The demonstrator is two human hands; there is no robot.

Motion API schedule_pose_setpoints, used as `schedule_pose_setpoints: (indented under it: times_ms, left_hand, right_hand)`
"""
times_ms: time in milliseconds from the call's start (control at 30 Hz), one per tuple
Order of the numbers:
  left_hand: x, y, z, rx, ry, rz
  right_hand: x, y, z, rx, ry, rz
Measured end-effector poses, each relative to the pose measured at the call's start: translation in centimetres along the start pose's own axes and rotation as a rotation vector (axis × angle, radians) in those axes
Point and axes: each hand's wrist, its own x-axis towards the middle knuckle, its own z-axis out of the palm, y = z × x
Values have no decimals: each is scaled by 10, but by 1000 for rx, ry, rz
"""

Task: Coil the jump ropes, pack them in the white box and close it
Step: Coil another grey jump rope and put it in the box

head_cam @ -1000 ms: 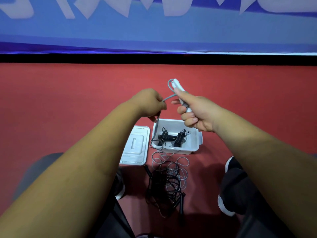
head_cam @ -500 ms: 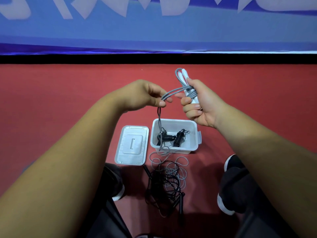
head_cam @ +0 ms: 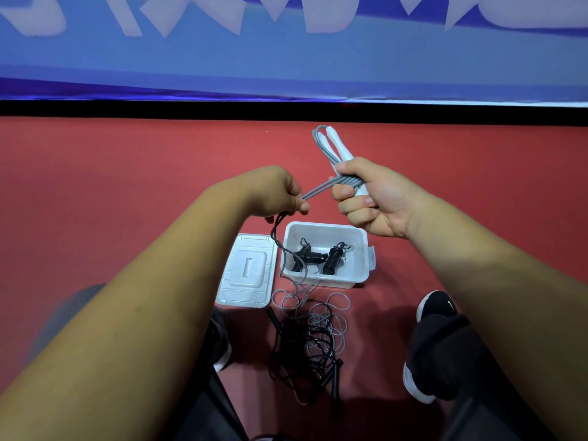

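My right hand [head_cam: 372, 198] grips the two white handles of a grey jump rope [head_cam: 331, 148], with a few turns of grey cord wound across them. My left hand [head_cam: 276, 194] pinches the grey cord just left of the handles, held taut between both hands. The cord hangs down past the open white box [head_cam: 359, 253] to a loose heap on the floor. Two coiled black jump ropes [head_cam: 321, 256] lie inside the box. The white lid [head_cam: 248, 272] lies flat to the left of the box. A tangle of black and grey rope [head_cam: 308, 338] lies in front of the box.
The red floor [head_cam: 127, 186] runs to a black strip and a blue banner wall [head_cam: 286, 58] at the back. My black shoes [head_cam: 436, 345] and dark trouser legs flank the rope heap on both sides.
My left hand has moved the cord down and left, drawing it taut across the handles. My right hand has tilted the handles so they point up and left.
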Motion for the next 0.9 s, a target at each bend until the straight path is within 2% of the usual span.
schedule_pose_setpoints:
  times_ms: [167,433,633,900]
  left_hand:
    - [0,-1,0,-81,-20,-6]
    - [-4,-10,-3,-268,35,19]
    - [-2,-7,-1,-290,45,12]
    - [1,-5,5,-303,26,12]
  right_hand:
    - [-2,-4,-1,-15,18,-37]
    - [5,-5,-7,11,232,-108]
    - [2,-3,2,30,339,-108]
    - [-1,-4,1,18,242,-67]
